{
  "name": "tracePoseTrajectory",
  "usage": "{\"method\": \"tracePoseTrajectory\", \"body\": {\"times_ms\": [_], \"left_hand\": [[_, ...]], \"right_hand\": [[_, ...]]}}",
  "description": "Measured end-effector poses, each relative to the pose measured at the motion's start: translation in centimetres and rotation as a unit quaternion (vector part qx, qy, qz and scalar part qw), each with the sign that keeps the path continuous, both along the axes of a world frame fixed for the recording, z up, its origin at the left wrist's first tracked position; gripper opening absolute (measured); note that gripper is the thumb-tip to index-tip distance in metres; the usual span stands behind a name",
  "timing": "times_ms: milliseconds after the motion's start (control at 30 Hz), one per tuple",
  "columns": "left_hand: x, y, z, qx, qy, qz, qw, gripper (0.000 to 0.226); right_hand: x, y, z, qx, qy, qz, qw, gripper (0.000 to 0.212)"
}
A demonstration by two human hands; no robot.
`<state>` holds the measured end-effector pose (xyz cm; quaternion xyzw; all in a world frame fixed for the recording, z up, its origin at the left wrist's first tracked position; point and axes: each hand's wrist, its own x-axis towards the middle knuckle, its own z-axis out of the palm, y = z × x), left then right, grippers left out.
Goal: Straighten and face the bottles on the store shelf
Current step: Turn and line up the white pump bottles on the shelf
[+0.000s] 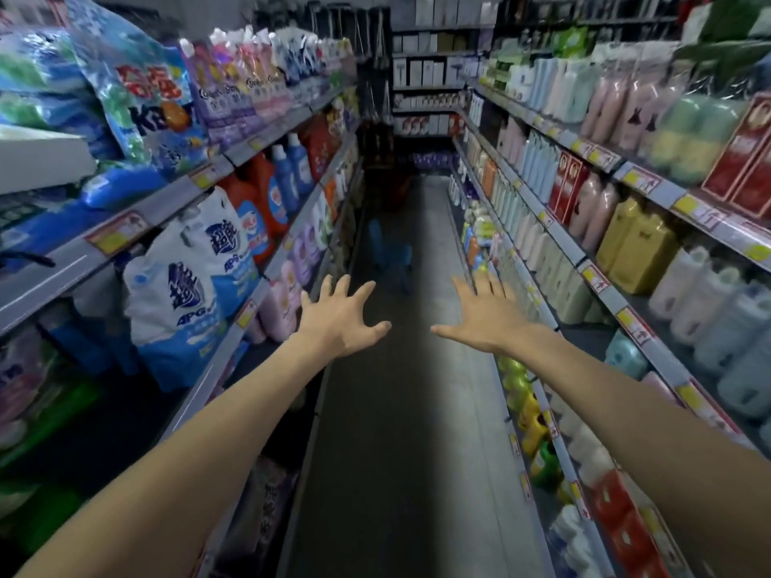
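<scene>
I look down a narrow store aisle with both arms stretched forward. My left hand [340, 317] hovers over the aisle floor with fingers spread, holding nothing. My right hand [484, 317] is also spread and empty, close to the edge of the right shelf [600, 285]. The right shelves carry rows of bottles: pink bottles [592, 210], yellow jugs [638, 244], pale white bottles [705, 289] and small green and yellow bottles [521, 394] low down. On the left shelf [233, 323] stand orange and blue detergent bottles [275, 181] and pink bottles [283, 302].
Large detergent bags [192, 277] bulge out of the left shelves. The grey aisle floor [400, 431] runs ahead to more shelving at the far end [425, 77]. A blue object [388, 248] stands on the floor farther down. Price tags line the shelf edges.
</scene>
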<state>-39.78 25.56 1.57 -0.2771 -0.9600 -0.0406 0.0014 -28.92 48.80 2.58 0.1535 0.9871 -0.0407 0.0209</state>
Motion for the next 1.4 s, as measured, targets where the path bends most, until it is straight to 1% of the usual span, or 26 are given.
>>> {"method": "tracePoseTrajectory", "body": {"times_ms": [200,367,500,600,700,867,1000,1200,1333,1400], "left_hand": [[-6.9,3.6,-1.4,-0.013,0.014,0.005,1.000,0.090],[-14.1,6.1,-4.4,-0.023,0.000,0.001,1.000,0.090],[-20.9,7.9,-6.3,-0.011,-0.018,-0.001,1.000,0.090],[-26.0,9.2,-7.1,-0.008,-0.031,-0.008,0.999,0.090],[-31.1,10.7,-7.5,-0.015,-0.033,-0.015,0.999,0.091],[-37.5,13.7,-8.4,-0.037,-0.030,-0.044,0.998,0.090],[-43.6,17.2,-10.2,-0.047,-0.038,-0.048,0.997,0.090],[-54.2,24.4,-12.7,-0.056,-0.038,-0.066,0.996,0.091],[-61.1,29.5,-12.5,-0.107,-0.031,-0.083,0.990,0.093],[-64.0,31.6,-12.6,-0.115,-0.029,-0.084,0.989,0.094]], "right_hand": [[-6.7,4.7,-0.9,0.003,0.005,0.004,1.000,0.110],[-13.6,7.4,-3.8,0.010,-0.019,0.004,1.000,0.110],[-20.0,9.4,-5.6,0.010,-0.031,0.000,0.999,0.111],[-24.8,10.5,-6.4,0.015,-0.055,-0.004,0.998,0.113],[-29.4,11.4,-7.1,0.020,-0.060,0.000,0.998,0.111],[-35.4,13.6,-8.3,0.015,-0.082,-0.002,0.997,0.109],[-40.8,17.1,-9.8,-0.004,-0.081,-0.002,0.997,0.106],[-50.8,24.8,-12.5,-0.002,-0.067,-0.014,0.998,0.106],[-57.1,30.0,-12.9,0.001,-0.079,-0.013,0.997,0.106],[-60.1,32.1,-13.2,0.006,-0.089,-0.004,0.996,0.106]]}}
